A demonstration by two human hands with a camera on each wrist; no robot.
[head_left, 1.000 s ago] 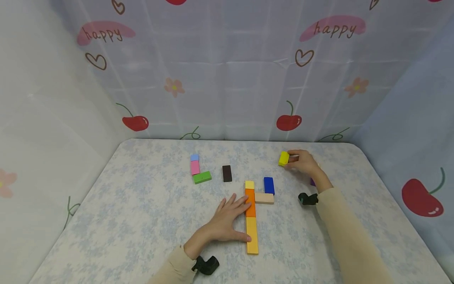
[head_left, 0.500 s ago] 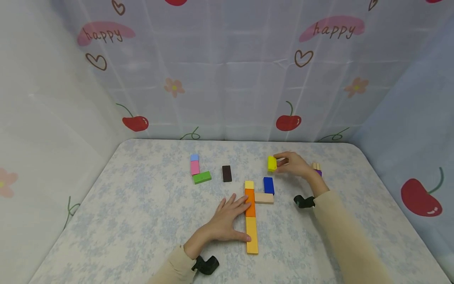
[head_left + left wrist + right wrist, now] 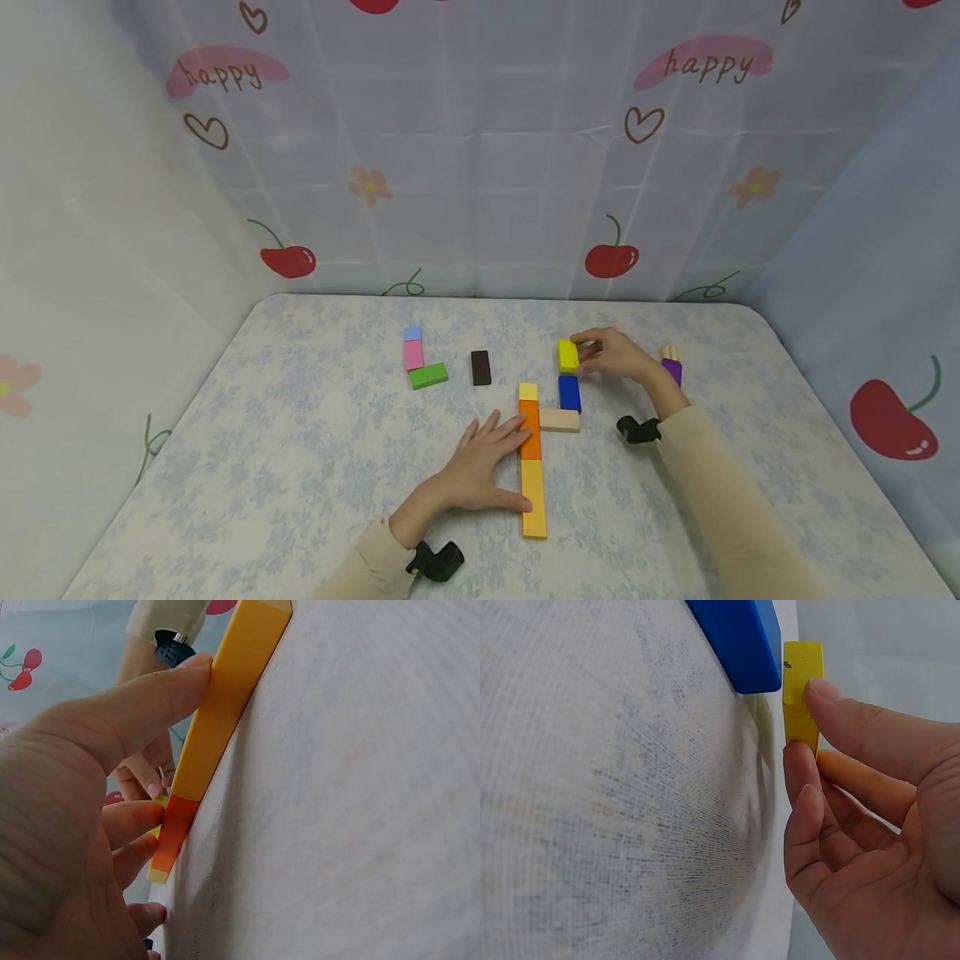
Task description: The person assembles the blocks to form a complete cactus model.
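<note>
My right hand [image 3: 617, 353] pinches a yellow block [image 3: 567, 356] between thumb and fingers, just behind the blue block [image 3: 569, 394]. In the right wrist view the yellow block [image 3: 802, 694] is close to the blue block's end [image 3: 754, 660]. The blue block meets a beige block [image 3: 559, 420] that juts right from a straight column. That column runs from a small pale yellow block [image 3: 528, 391] through an orange block [image 3: 530, 446] to a yellow-orange block [image 3: 533, 500]. My left hand [image 3: 476, 475] spreads its fingers along the column's left side, thumb and fingertips touching it.
A dark brown block [image 3: 481, 367] lies alone behind the left hand. Farther left sit a light blue block [image 3: 412, 332], a pink block [image 3: 413, 355] and a green block [image 3: 428, 376]. A purple block [image 3: 672, 372] and beige pieces [image 3: 670, 352] lie beyond the right wrist.
My right hand has carried the yellow block leftward and nearer to me, from the back right to just behind the blue block. My left hand has stayed in place.
</note>
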